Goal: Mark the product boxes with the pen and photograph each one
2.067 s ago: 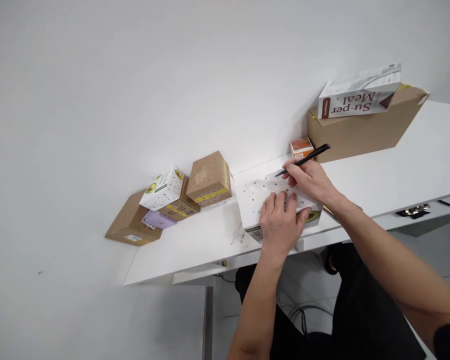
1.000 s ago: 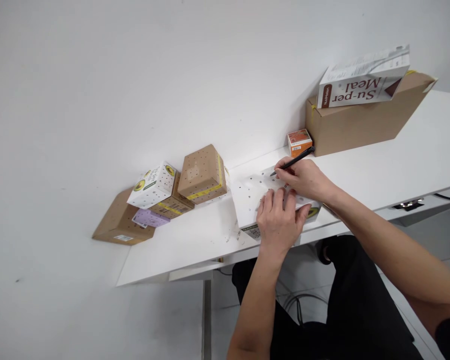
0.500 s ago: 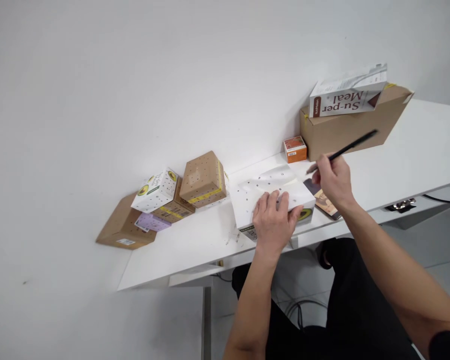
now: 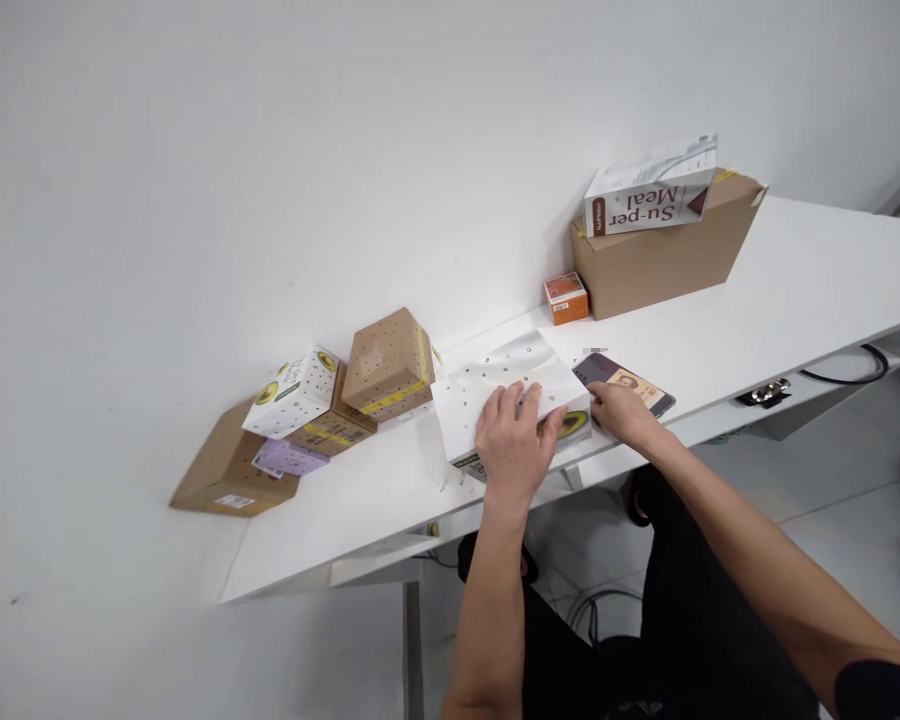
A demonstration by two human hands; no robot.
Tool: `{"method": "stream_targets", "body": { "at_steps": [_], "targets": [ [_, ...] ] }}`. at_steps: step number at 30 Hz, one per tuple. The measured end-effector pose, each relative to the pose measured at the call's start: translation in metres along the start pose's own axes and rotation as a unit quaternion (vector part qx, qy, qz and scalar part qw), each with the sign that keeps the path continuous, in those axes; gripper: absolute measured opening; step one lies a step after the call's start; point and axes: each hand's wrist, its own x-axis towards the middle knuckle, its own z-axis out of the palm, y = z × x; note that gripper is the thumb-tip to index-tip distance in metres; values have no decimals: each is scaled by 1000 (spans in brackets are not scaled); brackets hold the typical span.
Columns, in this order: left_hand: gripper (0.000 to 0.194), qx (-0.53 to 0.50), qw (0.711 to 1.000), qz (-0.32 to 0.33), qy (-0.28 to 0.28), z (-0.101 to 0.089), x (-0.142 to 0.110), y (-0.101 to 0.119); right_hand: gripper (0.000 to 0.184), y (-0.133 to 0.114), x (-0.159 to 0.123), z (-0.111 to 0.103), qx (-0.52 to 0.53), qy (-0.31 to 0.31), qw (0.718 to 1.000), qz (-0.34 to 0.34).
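A white box (image 4: 465, 385) printed with small dark marks and an avocado picture lies at the table's near edge. My left hand (image 4: 514, 440) rests flat on its top, fingers stretched out, the thumb by the edge facing me. Beside the box's right end, my right hand (image 4: 622, 412) is low, its fingers curled together. What these fingers hold, if anything, is hidden; no pen shows. Just beyond the hand is a phone (image 4: 645, 385) with a picture on its face, partly covered by the fingers.
A small orange box (image 4: 567, 300) stands beside a large brown carton (image 4: 667, 255), which bears a white "Su-per Meal" box (image 4: 634, 210). On the left are a brown box with yellow tape (image 4: 390, 360) and several stacked boxes. The white table (image 4: 787, 290) borders a wall.
My right hand has come down from above the table to the white box's right end. The black pen seen in it earlier is out of sight. My left hand stays on the box.
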Motion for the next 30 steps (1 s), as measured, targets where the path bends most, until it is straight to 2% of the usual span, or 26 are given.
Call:
{"method": "stream_targets", "body": {
  "at_steps": [4,6,8,13,16,18,19,20,23,24,25,26,28,30],
  "targets": [
    [38,-1,1000,4,4,1,-1,0,41,19,-1,-4,-32,115,990,76],
    [38,-4,1000,3,5,1,-1,0,51,27,-1,-2,-68,113,986,100],
    [39,-6,1000,0,7,2,-1,1,59,32,-1,5,-94,100,986,95],
    [39,-5,1000,1,3,2,-1,1,57,38,3,24,-110,135,984,44],
    [40,0,1000,-2,-3,1,-2,0,56,41,6,21,-39,160,984,67],
    [40,1,1000,-1,-6,1,-2,1,56,41,5,10,98,179,974,100],
    [40,1,1000,0,-5,1,-2,1,57,39,3,2,199,184,956,117],
    [40,2,1000,1,-3,1,-2,1,58,37,-1,-7,311,180,924,129],
    [40,6,1000,0,5,1,-2,1,54,18,-23,-41,605,124,777,123],
    [40,7,1000,-1,5,1,-2,1,52,9,-33,-53,664,100,733,108],
    [40,8,1000,-2,4,1,-2,1,52,-1,-44,-64,699,74,705,96],
    [41,9,1000,-2,2,1,-2,1,54,-11,-55,-73,716,59,690,89],
    [41,11,1000,-4,-4,1,-2,2,62,-33,-75,-86,724,37,685,68],
    [38,11,1000,-14,-19,2,-3,3,67,-56,-91,-88,742,-22,667,70]
  ]
}}
